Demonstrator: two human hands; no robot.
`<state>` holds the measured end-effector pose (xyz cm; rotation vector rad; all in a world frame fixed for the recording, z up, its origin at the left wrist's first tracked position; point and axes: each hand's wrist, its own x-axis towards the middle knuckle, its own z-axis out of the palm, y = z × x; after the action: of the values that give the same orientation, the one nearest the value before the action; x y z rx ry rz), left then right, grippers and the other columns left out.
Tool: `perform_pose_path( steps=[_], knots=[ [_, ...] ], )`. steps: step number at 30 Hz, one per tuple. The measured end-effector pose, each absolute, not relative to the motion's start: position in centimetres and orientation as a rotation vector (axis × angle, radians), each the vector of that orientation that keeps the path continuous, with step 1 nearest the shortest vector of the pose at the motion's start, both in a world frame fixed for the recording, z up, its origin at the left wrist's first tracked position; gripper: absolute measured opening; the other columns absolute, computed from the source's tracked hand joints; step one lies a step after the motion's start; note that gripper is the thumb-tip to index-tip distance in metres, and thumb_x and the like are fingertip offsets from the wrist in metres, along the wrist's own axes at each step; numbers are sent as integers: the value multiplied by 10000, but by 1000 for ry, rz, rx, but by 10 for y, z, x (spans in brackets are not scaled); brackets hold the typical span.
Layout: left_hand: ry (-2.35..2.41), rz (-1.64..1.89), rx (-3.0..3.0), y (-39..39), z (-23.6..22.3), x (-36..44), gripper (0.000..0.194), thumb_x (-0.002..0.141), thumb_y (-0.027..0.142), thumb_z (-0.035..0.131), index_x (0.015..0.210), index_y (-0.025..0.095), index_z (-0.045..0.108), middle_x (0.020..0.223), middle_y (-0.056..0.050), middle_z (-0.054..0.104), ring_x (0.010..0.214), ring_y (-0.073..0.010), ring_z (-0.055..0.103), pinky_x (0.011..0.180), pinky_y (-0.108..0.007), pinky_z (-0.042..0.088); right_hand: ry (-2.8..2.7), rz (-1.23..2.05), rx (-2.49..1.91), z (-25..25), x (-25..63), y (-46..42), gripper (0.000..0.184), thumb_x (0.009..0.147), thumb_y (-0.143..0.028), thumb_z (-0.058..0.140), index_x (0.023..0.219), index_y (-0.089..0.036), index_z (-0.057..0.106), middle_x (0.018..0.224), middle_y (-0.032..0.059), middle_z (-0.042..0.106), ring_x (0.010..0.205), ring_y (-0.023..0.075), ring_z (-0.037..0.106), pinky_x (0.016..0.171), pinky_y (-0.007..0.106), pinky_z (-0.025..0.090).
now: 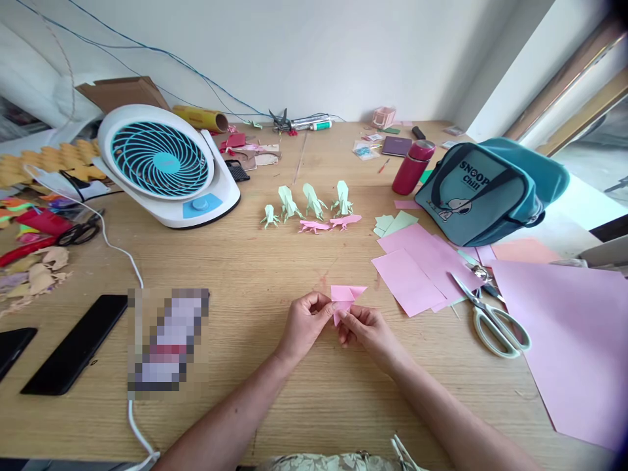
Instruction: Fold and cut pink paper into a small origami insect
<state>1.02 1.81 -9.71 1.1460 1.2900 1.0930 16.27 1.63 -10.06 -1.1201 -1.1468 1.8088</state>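
Between my two hands, just above the table point(235, 333), is a small folded piece of pink paper point(347, 294) with a flat top edge and pointed corners. My left hand point(308, 320) pinches its left side between thumb and fingers. Lower down on the right, the thumb and fingers of my right hand point(367, 329) grip the same paper near its bottom point. Fingers cover part of the lower folds. Beyond the hands stand several pale green origami figures point(314, 201) with thin legs, and in front of them sit two pink origami figures point(345, 222).
To the right lie pink paper sheets point(409, 281), scissors point(498, 327) and a large pink sheet point(569, 347). Behind them stand a red bottle point(413, 168) and a teal bag point(475, 196). A fan point(167, 163), a blurred-out phone point(169, 340) and a black slab point(76, 343) occupy the left.
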Motion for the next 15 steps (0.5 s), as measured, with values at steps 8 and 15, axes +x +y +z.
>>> perform_pose_path(
  steps=[8,15],
  knots=[
    [1268,1115,1005,20,-92,11,309,747,404,751,631,143,633,561,9,587,512,-98,489,490,-209,386,-1111,1700,-1119,-100,169,24,435,751,-605,714,701,-178,651,564,-15,591,472,104,511,476,234,419],
    [1241,1124,912,20,-89,13,308,715,390,770,595,143,631,554,8,591,501,-91,483,480,-206,387,-1105,1702,-1092,-101,168,26,441,719,-622,723,734,-188,649,674,21,670,495,116,549,482,248,449]
  ],
)
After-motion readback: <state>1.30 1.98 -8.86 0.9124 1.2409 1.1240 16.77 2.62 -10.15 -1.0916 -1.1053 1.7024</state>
